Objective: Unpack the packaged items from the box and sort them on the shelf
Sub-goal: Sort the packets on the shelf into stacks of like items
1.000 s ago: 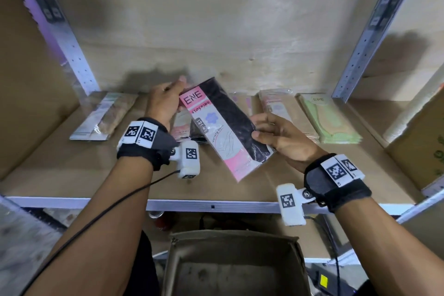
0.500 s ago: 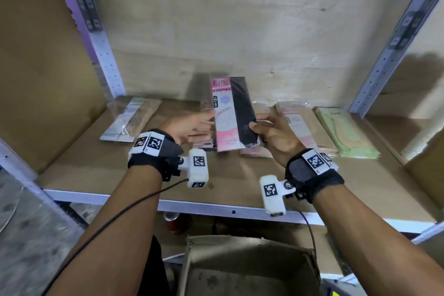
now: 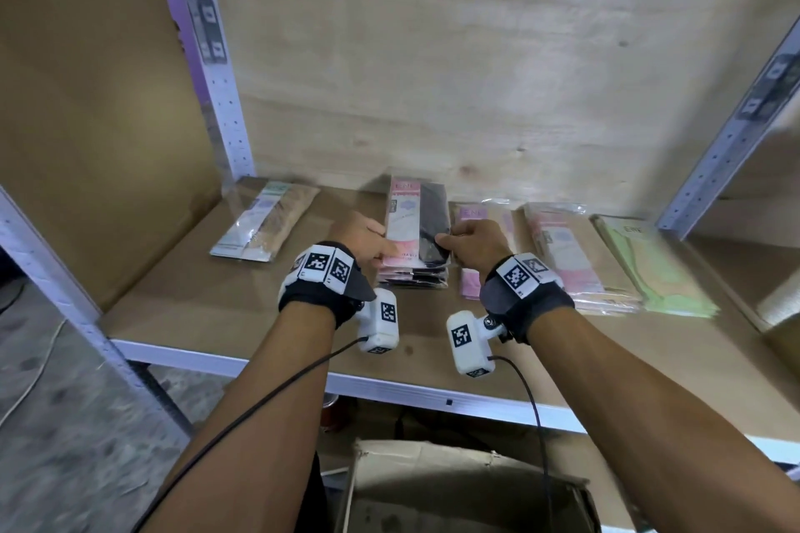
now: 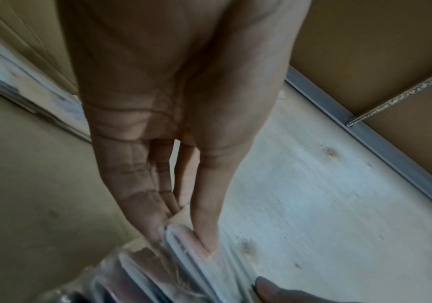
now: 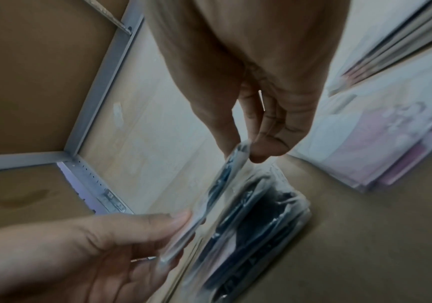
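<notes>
Both hands hold one pack (image 3: 416,225), pink and black in clear wrap, over a stack (image 3: 413,275) of like packs near the middle of the shelf (image 3: 208,316), towards its back edge. The left hand (image 3: 361,238) pinches the pack's left edge: in the left wrist view the thumb and straight fingers (image 4: 145,205) close on the wrap from either side. The right hand (image 3: 474,245) pinches the right edge, thumb on one face and curled fingers (image 5: 269,143) on the other, as the right wrist view shows. In that view the pack sits tilted and a little apart from the stack's top; whether its far end touches the stack cannot be told.

To the right of the stack lie a low pink pile (image 3: 472,273), then a taller pink pile (image 3: 562,255), then a green pile (image 3: 649,268) near the shelf's right end. A single beige pack (image 3: 264,221) lies alone by the back left corner. Below the front edge stands an open box (image 3: 467,489), its inside dark and its contents not visible.
</notes>
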{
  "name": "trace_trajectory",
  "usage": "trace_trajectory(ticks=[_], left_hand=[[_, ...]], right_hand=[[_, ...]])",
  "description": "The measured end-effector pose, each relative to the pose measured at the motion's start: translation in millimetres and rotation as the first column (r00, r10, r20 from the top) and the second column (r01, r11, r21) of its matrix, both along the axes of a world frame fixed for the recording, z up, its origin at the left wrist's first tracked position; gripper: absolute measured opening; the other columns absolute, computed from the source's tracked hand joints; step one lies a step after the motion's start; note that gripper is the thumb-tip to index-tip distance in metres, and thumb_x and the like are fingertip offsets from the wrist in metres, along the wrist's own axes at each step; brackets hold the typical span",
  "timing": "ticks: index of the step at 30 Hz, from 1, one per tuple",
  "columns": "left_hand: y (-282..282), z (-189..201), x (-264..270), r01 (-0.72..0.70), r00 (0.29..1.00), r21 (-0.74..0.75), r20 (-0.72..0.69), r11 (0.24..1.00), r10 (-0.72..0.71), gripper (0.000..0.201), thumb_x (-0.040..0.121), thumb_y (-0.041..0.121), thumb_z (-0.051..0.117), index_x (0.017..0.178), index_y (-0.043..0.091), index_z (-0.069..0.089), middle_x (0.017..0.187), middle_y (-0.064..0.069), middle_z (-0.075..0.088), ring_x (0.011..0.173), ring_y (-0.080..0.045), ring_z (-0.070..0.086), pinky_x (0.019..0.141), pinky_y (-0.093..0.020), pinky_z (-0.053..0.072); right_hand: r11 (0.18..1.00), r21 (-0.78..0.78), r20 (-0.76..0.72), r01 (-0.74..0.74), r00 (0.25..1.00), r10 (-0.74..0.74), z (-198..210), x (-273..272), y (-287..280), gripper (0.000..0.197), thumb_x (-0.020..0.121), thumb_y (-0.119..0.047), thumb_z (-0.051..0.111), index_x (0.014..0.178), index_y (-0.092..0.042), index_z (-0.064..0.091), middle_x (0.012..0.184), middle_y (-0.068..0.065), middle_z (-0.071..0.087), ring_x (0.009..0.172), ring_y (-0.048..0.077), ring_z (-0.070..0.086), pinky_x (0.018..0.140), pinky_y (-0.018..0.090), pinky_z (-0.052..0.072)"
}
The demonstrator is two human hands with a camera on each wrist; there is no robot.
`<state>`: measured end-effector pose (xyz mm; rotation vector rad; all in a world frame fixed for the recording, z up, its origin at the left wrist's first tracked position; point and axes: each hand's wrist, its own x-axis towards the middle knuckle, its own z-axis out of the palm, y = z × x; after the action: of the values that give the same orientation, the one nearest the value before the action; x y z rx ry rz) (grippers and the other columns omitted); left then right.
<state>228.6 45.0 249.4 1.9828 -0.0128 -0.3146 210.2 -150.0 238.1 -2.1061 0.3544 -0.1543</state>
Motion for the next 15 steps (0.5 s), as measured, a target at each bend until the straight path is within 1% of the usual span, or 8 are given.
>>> trace_trajectory(ticks=[2,4,6,7,9,11,13,15], left_hand=[[3,-2,1,-0.013,1.0,0.024,0.0,1.0,0.013,0.033,0.078,0.004,0.082,0.108,0.0,0.072,0.107,-0.015,0.075,0.092,-0.029,0.075,0.086,-0.042,0.061],[4,-3,1,-0.023,1.0,0.056,0.001,0.998,0.023,0.033,0.077,0.006,0.083,0.108,0.002,0.073,0.104,-0.014,0.076,0.092,-0.028,0.075,0.086,-0.042,0.061],[4,-4,1,-0.037,0.999,0.056,0.001,0.998,0.037,0.033,0.076,0.004,0.084,0.107,0.005,0.073,0.104,-0.013,0.075,0.091,-0.029,0.075,0.085,-0.043,0.061],[4,-5,1,-0.043,0.999,0.052,0.004,0.998,0.043,0.03,0.075,0.003,0.084,0.104,0.006,0.073,0.104,-0.013,0.075,0.09,-0.029,0.075,0.084,-0.043,0.061],[4,-6,1,-0.037,0.999,0.062,0.017,0.997,0.036,0.018,0.075,0.003,0.084,0.084,0.013,0.073,0.101,-0.012,0.076,0.087,-0.028,0.076,0.081,-0.042,0.062],[4,-8,1,-0.023,0.999,0.082,0.035,0.996,0.02,0.022,0.075,0.004,0.084,0.071,0.019,0.069,0.099,-0.01,0.076,0.084,-0.026,0.076,0.078,-0.04,0.063],[5,-8,1,-0.018,0.999,0.095,0.046,0.995,0.014,0.023,0.075,0.006,0.085,0.069,0.021,0.068,0.097,-0.009,0.076,0.081,-0.024,0.076,0.076,-0.04,0.064],[6,-9,1,-0.008,0.999,0.094,0.044,0.996,0.004,0.021,0.074,0.007,0.085,0.072,0.022,0.07,0.097,-0.008,0.077,0.078,-0.022,0.076,0.074,-0.039,0.064]], right_hand=[[0.999,-0.04,-0.02,-0.01,1.0,0.01,-2,0,2,0.015,0.079,-0.029,0.079,0.08,-0.015,0.076,0.074,0.005,0.072,0.068,0.02,0.066,0.079,0.043,0.062],[0.998,-0.054,-0.048,0.014,0.999,-0.016,-6,0,4,0.035,0.076,-0.032,0.081,0.104,-0.011,0.073,0.09,0.006,0.075,0.083,0.024,0.071,0.084,0.042,0.061],[0.998,-0.062,-0.061,0.032,0.997,-0.036,-9,0,6,0.047,0.075,-0.033,0.081,0.115,-0.012,0.067,0.104,0.011,0.074,0.098,0.029,0.071,0.089,0.044,0.059],[0.998,-0.059,-0.063,0.035,0.997,-0.039,-10,0,6,0.047,0.075,-0.033,0.081,0.115,-0.013,0.067,0.106,0.012,0.073,0.1,0.03,0.07,0.088,0.045,0.059],[0.998,-0.048,-0.059,0.032,0.998,-0.035,-12,0,6,0.046,0.075,-0.032,0.082,0.114,-0.012,0.067,0.105,0.01,0.073,0.098,0.029,0.071,0.086,0.046,0.06],[0.998,-0.05,-0.06,0.033,0.998,-0.036,-13,-1,6,0.044,0.075,-0.032,0.082,0.112,-0.012,0.067,0.103,0.009,0.073,0.096,0.029,0.072,0.085,0.046,0.06],[0.998,-0.061,-0.07,0.031,0.997,-0.035,-13,0,5,0.045,0.075,-0.033,0.081,0.113,-0.012,0.068,0.104,0.009,0.073,0.096,0.031,0.072,0.086,0.046,0.06],[0.997,-0.073,-0.075,0.015,0.997,-0.02,-12,1,5,0.045,0.076,-0.033,0.08,0.114,-0.012,0.068,0.102,0.009,0.074,0.095,0.031,0.072,0.086,0.046,0.06]])
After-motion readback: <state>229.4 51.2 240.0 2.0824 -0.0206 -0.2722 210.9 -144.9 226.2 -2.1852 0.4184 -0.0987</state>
